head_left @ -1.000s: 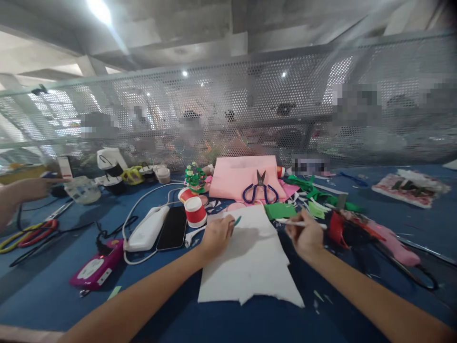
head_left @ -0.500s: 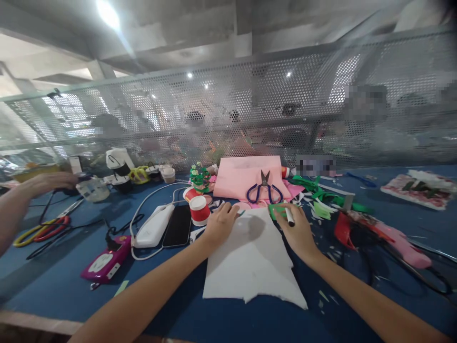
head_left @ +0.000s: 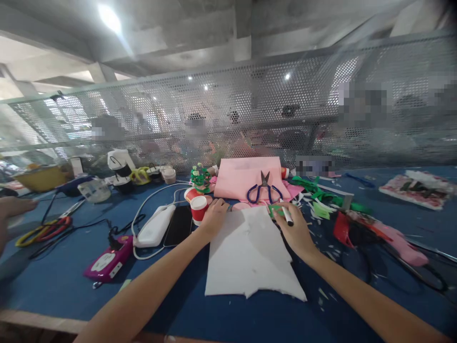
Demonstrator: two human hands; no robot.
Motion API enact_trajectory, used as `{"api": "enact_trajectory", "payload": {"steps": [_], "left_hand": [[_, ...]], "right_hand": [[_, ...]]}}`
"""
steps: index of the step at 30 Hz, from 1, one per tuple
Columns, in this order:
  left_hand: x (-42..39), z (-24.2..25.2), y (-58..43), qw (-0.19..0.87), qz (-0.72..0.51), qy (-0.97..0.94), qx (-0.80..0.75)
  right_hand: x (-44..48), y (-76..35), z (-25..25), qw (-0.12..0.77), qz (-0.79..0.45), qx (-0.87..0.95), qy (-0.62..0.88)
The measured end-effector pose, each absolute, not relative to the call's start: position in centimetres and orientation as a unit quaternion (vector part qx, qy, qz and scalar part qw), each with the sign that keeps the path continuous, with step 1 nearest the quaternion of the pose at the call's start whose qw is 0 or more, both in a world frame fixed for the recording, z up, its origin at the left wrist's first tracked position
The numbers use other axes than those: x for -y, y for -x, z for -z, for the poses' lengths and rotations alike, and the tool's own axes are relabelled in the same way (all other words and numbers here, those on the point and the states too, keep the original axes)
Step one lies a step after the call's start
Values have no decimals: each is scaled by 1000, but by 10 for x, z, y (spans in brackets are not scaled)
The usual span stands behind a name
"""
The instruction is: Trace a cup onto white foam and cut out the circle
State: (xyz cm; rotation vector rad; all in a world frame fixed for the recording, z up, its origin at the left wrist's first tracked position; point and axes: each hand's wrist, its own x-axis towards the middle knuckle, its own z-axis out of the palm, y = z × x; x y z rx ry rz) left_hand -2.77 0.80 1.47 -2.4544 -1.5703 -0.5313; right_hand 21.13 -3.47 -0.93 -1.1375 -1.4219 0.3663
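Observation:
A white sheet of foam board [head_left: 250,262] with ragged edges lies flat on the blue table before me. My left hand [head_left: 215,218] is at its upper left edge, close to a red and white paper cup [head_left: 199,209]. Its fingers are curled, with a small teal spot at the tips that I cannot make out. My right hand [head_left: 295,231] is closed around a white marker [head_left: 287,215] with a black end, beside the board's upper right edge. Under those fingers shows a green piece [head_left: 275,210]. Dark-handled scissors [head_left: 264,188] lie on pink foam sheet [head_left: 232,176] beyond the board.
Left are a white power bank [head_left: 155,226], a black phone [head_left: 178,226], a purple power strip [head_left: 109,261] and red-yellow scissors [head_left: 46,230]. A pink glue gun [head_left: 396,238] and green scraps [head_left: 321,209] lie right. Another person's hand [head_left: 16,207] is far left. Perforated metal screen [head_left: 221,128] stands behind.
My left hand has slid left from the board's top towards the red cup. My right hand stays about where it was, marker in it. The other person's hand has drawn back left.

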Motion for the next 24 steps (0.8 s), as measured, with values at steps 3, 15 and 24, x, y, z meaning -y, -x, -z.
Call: {"api": "enact_trajectory", "payload": {"steps": [3,15,24], "left_hand": [[-8,-11,27,122,170,821,531],[6,-19,26,213,170,806,525],[23,-24,12,274,219,778,522]], "right_hand": [[30,-213,16,617,-186,586,491],[32,-211,9,674,-335,489,442],[39,-211,4,651,-317,529,442]]}}
